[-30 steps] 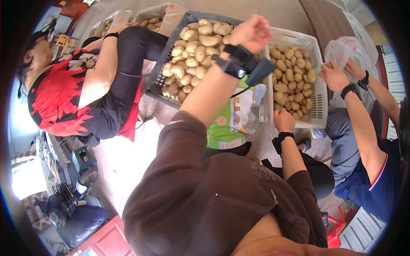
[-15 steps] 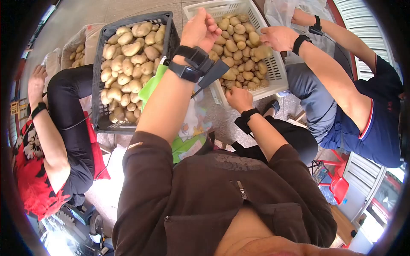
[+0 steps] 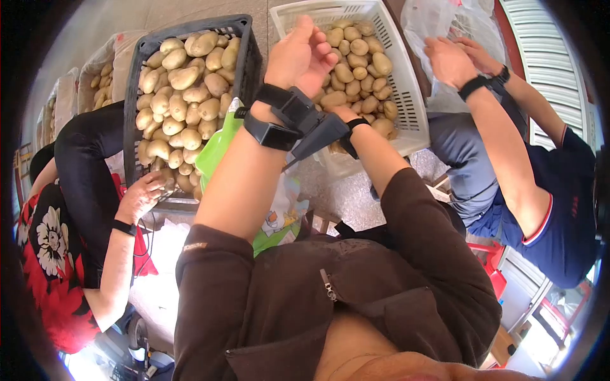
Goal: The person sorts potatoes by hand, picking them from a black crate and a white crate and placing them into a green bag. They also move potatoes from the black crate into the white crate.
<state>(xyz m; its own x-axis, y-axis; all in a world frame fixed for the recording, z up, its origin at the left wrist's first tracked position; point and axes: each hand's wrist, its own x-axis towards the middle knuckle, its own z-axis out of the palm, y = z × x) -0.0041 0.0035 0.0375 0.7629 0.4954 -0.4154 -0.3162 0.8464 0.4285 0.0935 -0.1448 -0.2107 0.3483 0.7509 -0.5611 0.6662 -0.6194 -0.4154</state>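
My left hand (image 3: pixel 297 60) is raised over the left edge of a white plastic crate (image 3: pixel 413 120). Its thumb stands apart and its fingers are loosely curled, with nothing visible in them. Inside the crate lie many small potatoes (image 3: pixel 363 73). Behind my left wrist and its black strapped device, my right hand (image 3: pixel 343 113) reaches in at the crate's near side, close to a potato (image 3: pixel 333 99). Its fingers are hidden, so any grip on that potato cannot be made out.
A dark crate (image 3: pixel 131 127) of larger potatoes (image 3: pixel 184 95) stands at left, with a co-worker's hand (image 3: pixel 143 193) at its near corner. Another co-worker's hands (image 3: pixel 451 62) are at a clear plastic bag (image 3: pixel 422 25) on the right. Potato sacks (image 3: pixel 79 92) stand far left.
My right hand has moved left behind my left wrist. The right co-worker's hands went from the white crate to the bag; the left co-worker's hand came to the dark crate.
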